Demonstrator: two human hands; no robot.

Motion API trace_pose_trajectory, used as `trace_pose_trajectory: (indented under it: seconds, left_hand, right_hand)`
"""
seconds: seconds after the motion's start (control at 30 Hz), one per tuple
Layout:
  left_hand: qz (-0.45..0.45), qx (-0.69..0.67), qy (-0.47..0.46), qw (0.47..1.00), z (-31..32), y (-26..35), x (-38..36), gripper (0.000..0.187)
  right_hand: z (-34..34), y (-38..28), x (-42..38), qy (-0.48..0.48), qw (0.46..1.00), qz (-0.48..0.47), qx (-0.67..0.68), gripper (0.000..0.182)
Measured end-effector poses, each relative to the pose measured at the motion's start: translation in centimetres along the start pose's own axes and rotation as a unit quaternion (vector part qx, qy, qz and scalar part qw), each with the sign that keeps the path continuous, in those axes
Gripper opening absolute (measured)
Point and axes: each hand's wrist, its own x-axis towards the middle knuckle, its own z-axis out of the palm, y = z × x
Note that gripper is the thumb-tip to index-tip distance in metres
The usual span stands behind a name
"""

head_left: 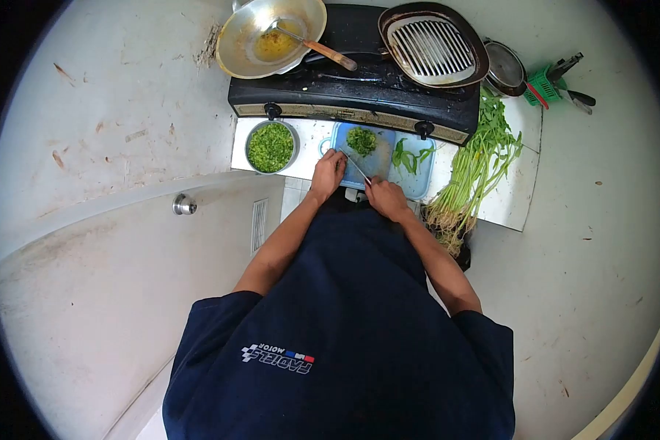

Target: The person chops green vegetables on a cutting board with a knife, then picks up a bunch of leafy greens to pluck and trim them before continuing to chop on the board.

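My right hand (387, 198) is wrapped round the handle of a knife (357, 166), whose blade slants up and left over a blue cutting board (421, 188). My left hand (329, 173), fingers curled together, is at the board's left edge close to the knife's tip; anything inside it is too small or hidden to make out. A small heap of chopped greens (361, 139) lies on the board above the blade. To its right are a few loose green leaves (411, 157). Left of the board stands a round metal pot (295, 151) filled with finely chopped greens (270, 147).
Behind the board is a black gas stove (352, 92) carrying a wok (235, 51) with a wooden-handled turner (331, 56) and a grill pan (433, 48). Rooted leafy greens (480, 161) hang over the counter's right front edge. A strainer (504, 64) and green utensil basket (538, 86) stand beyond.
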Motion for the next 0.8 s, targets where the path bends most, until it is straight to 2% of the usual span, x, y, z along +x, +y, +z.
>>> trace_pose_trajectory:
  seconds: [0.1,0.2,0.3,0.5,0.63,0.8]
  left_hand:
    - [0.005,0.001,0.0,1.0,0.0,-0.1,0.0,0.01]
    - [0.011,0.0,0.004,1.0,0.3,-0.4,0.0,0.011]
    - [0.019,-0.007,0.004,1.0,0.2,-0.6,-0.1,0.011]
    - [0.049,0.016,0.004,0.999,-0.2,-0.9,0.3,0.015]
    - [0.027,-0.023,0.025,0.999,0.2,-1.2,0.3,0.012]
    - [0.061,0.014,-0.008,0.998,-0.1,-1.5,0.3,0.009]
  right_hand:
    - [0.9,0.1,0.7,0.003,1.0,0.004,0.008,0.037]
    - [1.4,-0.4,1.8,0.049,0.998,-0.032,-0.011,0.038]
    - [1.2,-0.4,2.0,0.039,0.999,-0.031,-0.003,0.038]
    - [1.2,0.2,-0.1,-0.004,0.999,0.035,-0.011,0.038]
    - [1.0,0.1,-0.2,0.01,0.999,0.034,-0.005,0.04]
    - [0.4,-0.6,0.5,0.016,1.0,0.026,0.002,0.041]
